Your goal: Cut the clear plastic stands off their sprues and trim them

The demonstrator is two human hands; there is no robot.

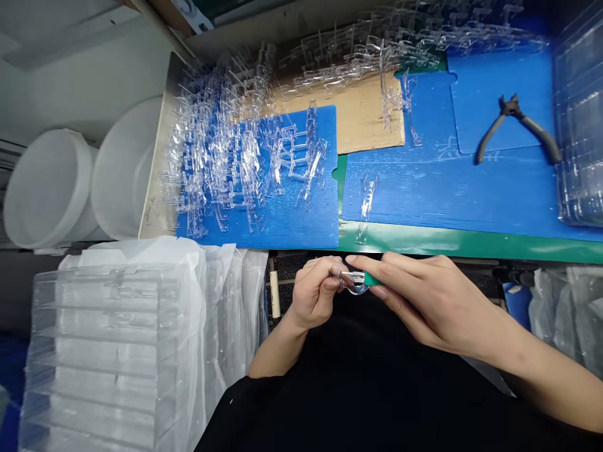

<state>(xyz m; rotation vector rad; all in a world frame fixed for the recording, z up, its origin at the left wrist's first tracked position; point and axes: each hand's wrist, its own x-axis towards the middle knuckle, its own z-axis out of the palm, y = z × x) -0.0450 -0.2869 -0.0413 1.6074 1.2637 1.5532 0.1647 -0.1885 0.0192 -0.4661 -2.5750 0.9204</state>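
Close to my body, at the table's front edge, my left hand [315, 294] pinches a small clear plastic part [354, 289] between thumb and fingers. My right hand [436, 301] grips a green-handled knife [371, 280], its shiny metal end lying against the clear part. Much of the handle is hidden by my fingers. Just beyond my hands, a single loose clear part [366, 207] lies on the blue sheet's front edge.
Clear moulded parts [226, 144] pile up at the left and along the back. Side cutters [511, 107] rest on a blue sheet [447, 188] at right. Clear trays [581, 138] stand far right, a compartment tray [98, 351] lower left, white buckets [44, 188] beyond.
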